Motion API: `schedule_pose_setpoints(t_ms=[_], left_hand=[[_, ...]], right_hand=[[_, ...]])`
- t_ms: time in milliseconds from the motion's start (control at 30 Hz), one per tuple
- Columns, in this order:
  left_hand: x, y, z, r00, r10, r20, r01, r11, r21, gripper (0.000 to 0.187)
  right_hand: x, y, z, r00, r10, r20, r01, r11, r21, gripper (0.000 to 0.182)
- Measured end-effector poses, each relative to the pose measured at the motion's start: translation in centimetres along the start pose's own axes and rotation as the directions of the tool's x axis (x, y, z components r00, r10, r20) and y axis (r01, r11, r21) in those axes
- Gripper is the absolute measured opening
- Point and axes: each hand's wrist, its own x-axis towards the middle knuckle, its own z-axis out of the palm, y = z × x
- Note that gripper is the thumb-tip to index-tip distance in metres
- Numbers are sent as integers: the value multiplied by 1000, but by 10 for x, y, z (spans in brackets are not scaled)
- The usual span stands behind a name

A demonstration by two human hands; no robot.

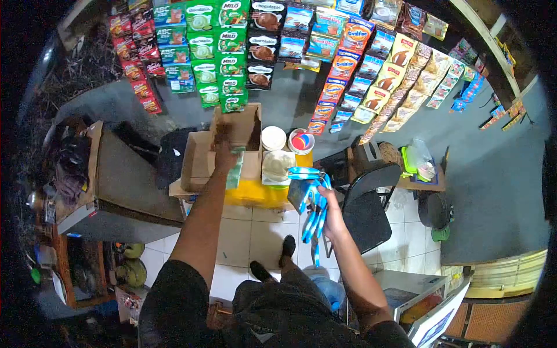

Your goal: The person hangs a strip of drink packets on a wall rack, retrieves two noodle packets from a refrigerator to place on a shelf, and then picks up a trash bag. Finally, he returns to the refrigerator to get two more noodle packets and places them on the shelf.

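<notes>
A folded strip of blue-and-white sachets [313, 200] is gripped in my right hand [332, 216], its lower end hanging down over the floor. My left hand [224, 149] reaches into an opened cardboard box [250, 124] with raised flaps. Shadow and blur hide its fingers, so I cannot tell whether they grip anything. A pale green item [236, 168] lies beside my left wrist, at the box's front. To the right of the box are a white-lidded tub [273, 138] and a tub with a red and blue item [301, 141] in it.
Strips of drink sachets [232, 58] hang along the wall ahead. A black folding chair [365, 217] stands at the right. A dark counter [136, 182] is on the left. A blue water jug [329, 293] sits on the tiled floor near my legs.
</notes>
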Motion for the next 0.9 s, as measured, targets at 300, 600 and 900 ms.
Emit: schedule_pose_setpoints(t_ms=[300,600,900], left_hand=[[-58,83,-58,995,5,96,-16,992,124,57],[-185,242,-153,840,541,45,-485,784,-388,55],[-186,216,-191,905,226,-361,-404,726,-556,23]], right_hand=[[44,-8,14,999,21,30,-19,999,-44,54],[19,-40,77,972,129,197,-141,989,45,53],[-2,-28,92,874,78,480,-107,994,31,56]])
